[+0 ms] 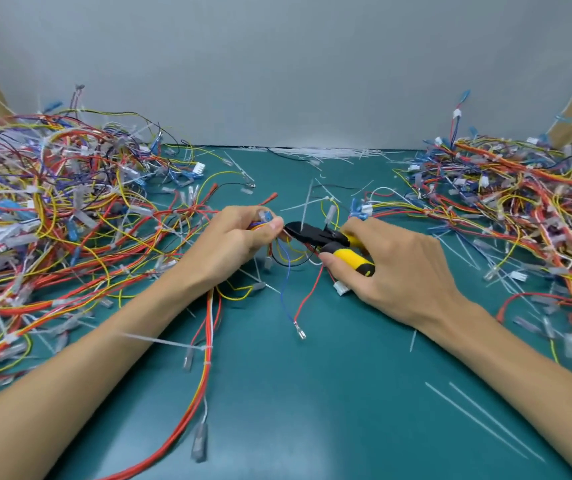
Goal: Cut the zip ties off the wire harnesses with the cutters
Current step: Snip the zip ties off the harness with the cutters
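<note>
- A workbench in a wiring or assembly workshop.
- A green mat (312, 410) covers the bench, against a plain grey wall (277, 64).
- Big wire piles (52, 220) lie left and right.
- Cut ties (329, 153) litter the mat.

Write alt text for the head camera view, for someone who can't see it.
A person's right hand holds yellow-and-black-handled cutters with the tips at a bundle of coloured wires pinched in the left hand, over a teal work mat. Large tangled piles of multicoloured wire harnesses sit at both sides, and cut white zip ties litter the mat.
</note>
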Demonstrator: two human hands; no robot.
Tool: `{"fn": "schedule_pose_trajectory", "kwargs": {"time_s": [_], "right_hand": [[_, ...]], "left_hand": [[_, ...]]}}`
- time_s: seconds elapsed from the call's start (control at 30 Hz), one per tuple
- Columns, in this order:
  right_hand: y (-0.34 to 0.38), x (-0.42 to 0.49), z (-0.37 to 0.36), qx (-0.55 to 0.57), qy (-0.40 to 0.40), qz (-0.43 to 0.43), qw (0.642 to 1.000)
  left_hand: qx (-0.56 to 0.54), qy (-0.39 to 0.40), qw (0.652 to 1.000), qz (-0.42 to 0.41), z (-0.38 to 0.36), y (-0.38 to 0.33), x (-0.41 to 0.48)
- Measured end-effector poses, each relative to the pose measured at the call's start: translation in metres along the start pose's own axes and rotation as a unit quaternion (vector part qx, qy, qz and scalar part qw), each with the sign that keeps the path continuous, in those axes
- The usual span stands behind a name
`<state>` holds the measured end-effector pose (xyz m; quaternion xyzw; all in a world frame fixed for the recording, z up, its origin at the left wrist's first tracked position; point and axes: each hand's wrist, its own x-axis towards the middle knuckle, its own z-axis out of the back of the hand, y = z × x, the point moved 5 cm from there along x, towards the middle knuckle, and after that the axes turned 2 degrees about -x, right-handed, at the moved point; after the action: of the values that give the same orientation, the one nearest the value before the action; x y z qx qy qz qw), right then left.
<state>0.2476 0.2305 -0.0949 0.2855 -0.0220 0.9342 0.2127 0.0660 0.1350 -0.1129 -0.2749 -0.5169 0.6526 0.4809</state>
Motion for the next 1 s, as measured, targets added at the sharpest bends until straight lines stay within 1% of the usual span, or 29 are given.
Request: {"fn": "schedule_pose_trajectory", "kwargs": {"time_s": [0.07,0.17,0.27,0.37,0.47,0.6,0.77,0.87,1.0], "right_hand": [[0.002,0.0,0.002,-0.004,-0.002,0.011,1.0],[0.001,0.0,0.002,0.008,0.016,-0.003,1.0],[0.002,0.001,0.002,-0.014,0.004,0.017,1.0],[0.001,0.001,-0.002,-0.001,0.019,0.003,1.0],[0.002,0.0,-0.002,-0.001,0.007,0.007,1.0],[0.0,0.002,-0.004,0.008,0.02,-0.007,1.0],[0.0,0.001,-0.001,0.002,0.001,0.0,1.0],[-0.001,0.001,-0.003,0.001,0.013,-0.01,1.0],[-0.003,0.0,-0.004,-0.004,0.018,-0.016,1.0]], "left_hand": [[-0.011,0.0,1.0,0.002,0.0,0.0,-0.001],[0.0,-0.006,1.0,0.003,0.0,0.0,-0.002],[0.008,-0.009,1.0,0.004,0.0,0.0,-0.002],[0.036,-0.01,0.999,0.001,0.001,0.0,-0.002],[0.042,-0.009,0.999,-0.002,0.001,-0.002,-0.003],[0.058,-0.012,0.998,-0.012,0.002,-0.006,-0.004],[0.098,-0.039,0.994,-0.04,0.002,-0.01,-0.007],[0.123,-0.06,0.989,-0.061,0.002,-0.014,-0.01],[0.135,-0.072,0.986,-0.068,0.002,-0.013,-0.01]]}}
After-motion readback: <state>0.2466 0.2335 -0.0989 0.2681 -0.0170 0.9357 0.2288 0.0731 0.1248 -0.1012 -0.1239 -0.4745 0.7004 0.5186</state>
